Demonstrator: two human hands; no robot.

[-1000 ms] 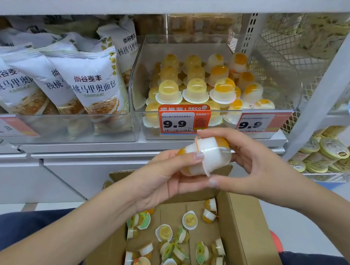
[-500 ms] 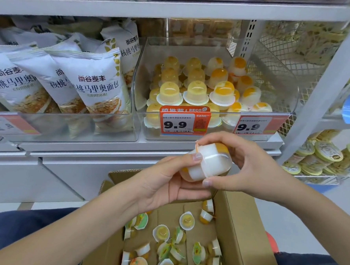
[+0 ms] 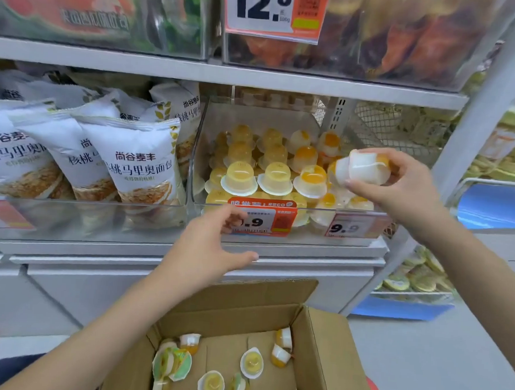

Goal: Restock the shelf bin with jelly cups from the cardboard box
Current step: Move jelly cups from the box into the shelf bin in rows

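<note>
My right hand holds white-and-orange jelly cups on their side above the right front of the clear shelf bin. The bin is packed with several upright yellow and orange jelly cups. My left hand is empty, fingers spread, in front of the bin's orange 9.9 price tag. Below, the open cardboard box holds several loose jelly cups lying in all directions.
A neighbouring clear bin at left holds white bread bags. The shelf above carries bins with a 12.8 tag. A white shelf upright stands at right, with more goods beyond it. My dark trouser legs flank the box.
My right hand has lifted the jelly cups up and right, from in front of the price tags to over the bin. My left hand let go and stays low, open.
</note>
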